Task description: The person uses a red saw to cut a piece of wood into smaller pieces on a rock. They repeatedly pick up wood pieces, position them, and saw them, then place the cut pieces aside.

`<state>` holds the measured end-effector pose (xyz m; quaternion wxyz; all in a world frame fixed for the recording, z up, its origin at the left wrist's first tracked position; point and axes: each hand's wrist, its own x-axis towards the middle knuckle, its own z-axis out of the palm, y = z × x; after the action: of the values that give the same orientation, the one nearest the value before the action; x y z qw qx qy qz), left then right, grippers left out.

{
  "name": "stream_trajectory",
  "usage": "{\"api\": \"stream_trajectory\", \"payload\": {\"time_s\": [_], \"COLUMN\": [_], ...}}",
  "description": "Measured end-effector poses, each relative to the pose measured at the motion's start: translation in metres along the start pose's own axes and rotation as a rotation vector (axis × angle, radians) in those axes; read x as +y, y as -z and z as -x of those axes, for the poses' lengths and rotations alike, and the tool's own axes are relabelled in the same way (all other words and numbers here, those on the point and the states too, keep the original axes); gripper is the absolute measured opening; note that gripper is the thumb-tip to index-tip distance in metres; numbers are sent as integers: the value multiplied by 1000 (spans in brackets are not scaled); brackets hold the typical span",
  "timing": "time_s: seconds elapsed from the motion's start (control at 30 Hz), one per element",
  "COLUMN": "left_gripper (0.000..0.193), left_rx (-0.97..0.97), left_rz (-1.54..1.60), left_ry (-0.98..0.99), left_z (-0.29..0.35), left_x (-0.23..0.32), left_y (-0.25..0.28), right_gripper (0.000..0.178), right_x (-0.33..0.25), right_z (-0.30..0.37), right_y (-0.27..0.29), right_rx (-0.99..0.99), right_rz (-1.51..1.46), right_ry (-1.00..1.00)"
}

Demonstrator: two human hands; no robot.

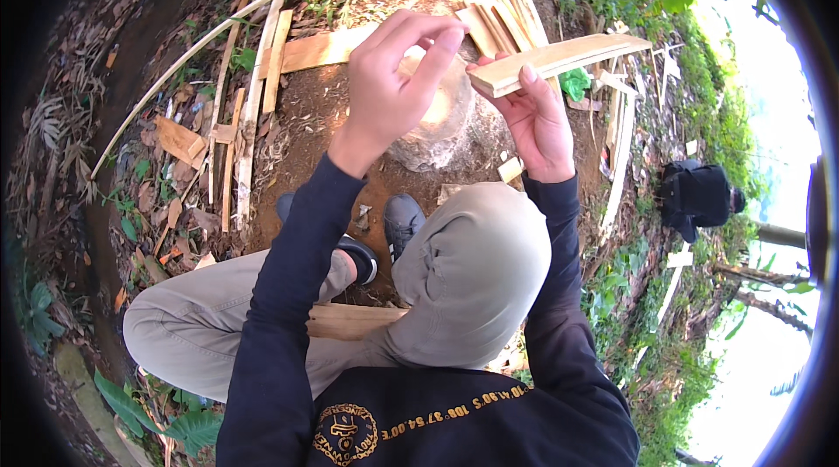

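In my right hand [544, 122] is a short, pale wooden board [577, 56], gripped near its left end with the thumb on its near side. The board is raised and points off to the right. My left hand [393, 78] hovers just left of that end, apart from it. Its thumb and forefinger come together in a pinch; anything between them is too small to make out. Below both hands a round wooden stump [415, 152] stands on the dirt, partly covered by my left hand.
Cut boards [498, 21] lie beyond the stump. Long wooden strips [253, 117] and a curved pale pole [175, 87] lie on the left. A green plastic scrap [575, 83] sits right of the stump. A dark backpack-like bundle [697, 194] is at far right. My shoes [404, 222] rest near the stump.
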<state>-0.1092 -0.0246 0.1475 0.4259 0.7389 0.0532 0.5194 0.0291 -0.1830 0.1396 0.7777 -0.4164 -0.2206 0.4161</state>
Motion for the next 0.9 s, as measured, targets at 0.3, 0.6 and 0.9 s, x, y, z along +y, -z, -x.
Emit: {"api": "stream_trajectory", "payload": {"time_s": [0.3, 0.6, 0.9], "left_gripper": [42, 36, 23], "left_rx": [48, 19, -275], "left_rz": [-257, -293, -433], "left_ry": [-415, -536, -827], "left_z": [-3, -15, -31], "left_x": [37, 57, 50], "left_y": [-12, 8, 26], "right_gripper": [33, 37, 41], "right_x": [-41, -48, -50], "right_z": [19, 27, 7], "right_y": [-56, -73, 0], "right_rx": [53, -29, -93], "right_rz": [17, 86, 68], "right_ry": [121, 126, -198]}}
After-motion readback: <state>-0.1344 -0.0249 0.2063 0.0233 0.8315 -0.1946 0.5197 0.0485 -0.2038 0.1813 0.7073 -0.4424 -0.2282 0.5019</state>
